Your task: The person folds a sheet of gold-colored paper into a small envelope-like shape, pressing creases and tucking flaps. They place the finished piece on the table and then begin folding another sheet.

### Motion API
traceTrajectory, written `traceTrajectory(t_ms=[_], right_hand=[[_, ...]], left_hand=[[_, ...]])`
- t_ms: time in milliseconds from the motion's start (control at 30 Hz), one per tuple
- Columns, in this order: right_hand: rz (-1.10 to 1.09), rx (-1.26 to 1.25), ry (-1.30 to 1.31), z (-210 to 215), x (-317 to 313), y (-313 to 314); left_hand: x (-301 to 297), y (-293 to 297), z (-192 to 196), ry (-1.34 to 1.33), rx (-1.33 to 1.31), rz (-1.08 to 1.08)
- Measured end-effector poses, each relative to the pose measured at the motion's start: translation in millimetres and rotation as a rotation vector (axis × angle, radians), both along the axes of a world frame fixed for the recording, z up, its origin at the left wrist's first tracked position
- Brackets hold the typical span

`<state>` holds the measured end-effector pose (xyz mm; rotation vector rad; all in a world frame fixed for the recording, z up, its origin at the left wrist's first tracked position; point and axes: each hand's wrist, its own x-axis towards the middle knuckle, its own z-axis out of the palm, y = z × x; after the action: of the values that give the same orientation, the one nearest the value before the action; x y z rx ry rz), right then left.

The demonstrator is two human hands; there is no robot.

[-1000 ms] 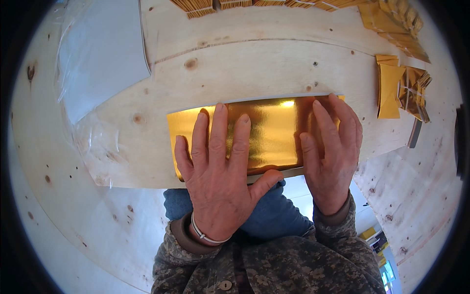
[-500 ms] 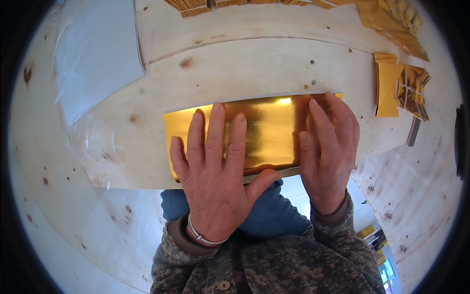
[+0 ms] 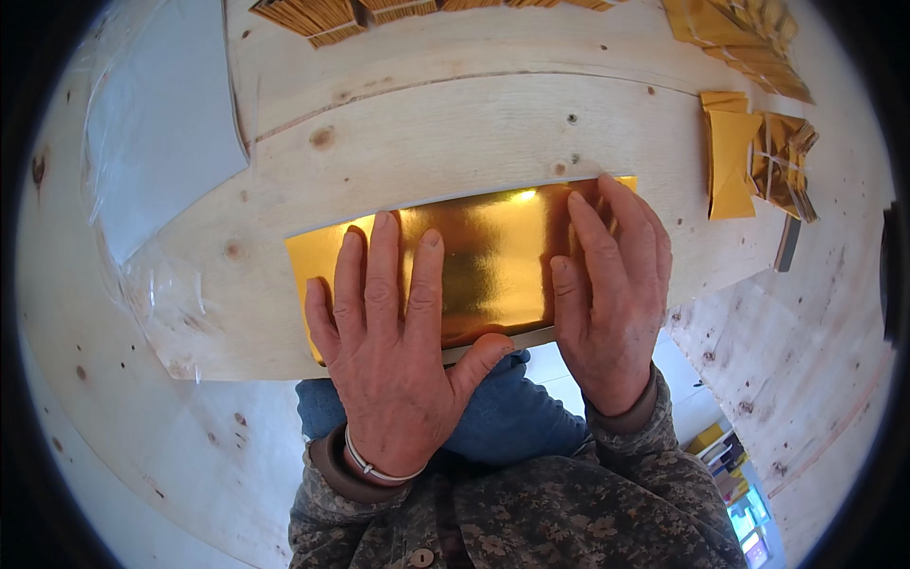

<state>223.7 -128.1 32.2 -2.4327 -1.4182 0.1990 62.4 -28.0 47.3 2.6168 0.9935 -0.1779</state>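
A shiny gold foil sheet (image 3: 488, 261) lies lengthwise at the near edge of the wooden table, its mirror face up and a thin pale edge along its far side. My left hand (image 3: 389, 360) rests flat on its left part, fingers spread and pointing away, thumb at the near edge. On its right end lies my right hand (image 3: 611, 303), fingers stretched out and slightly bent, thumb apart from them. Neither hand grips anything. What lies under the sheet is hidden.
On the wooden table (image 3: 408, 133), a white sheet stack (image 3: 171, 133) in clear plastic lies at far left. Bundled gold-brown folded pieces (image 3: 398, 9) line the far edge. More gold bundles (image 3: 735, 43) sit at far right, with flat gold pieces (image 3: 732, 161) nearer. A dark strip (image 3: 787, 244) lies beside them.
The whole view has shifted, so sheet, table and hands appear a little further left. Both hands keep the same flat pose on the foil sheet.
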Motion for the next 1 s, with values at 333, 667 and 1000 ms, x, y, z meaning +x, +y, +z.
traceTrajectory(t_ms=[333, 667, 1000], right_hand=[[0.011, -0.005, -0.043, -2.7, -1.7, 1.3], [0.022, -0.001, -0.099, -10.0, -0.7, -3.8], [0.029, -0.013, -0.1, -10.0, -0.5, -5.2]], left_hand=[[-1.4, -5.2, -4.3, -0.108, -0.025, 0.144], [-6.4, -2.6, -1.3, -0.139, -0.071, 0.224], [-9.2, -1.4, -0.9, -0.168, -0.085, 0.24]])
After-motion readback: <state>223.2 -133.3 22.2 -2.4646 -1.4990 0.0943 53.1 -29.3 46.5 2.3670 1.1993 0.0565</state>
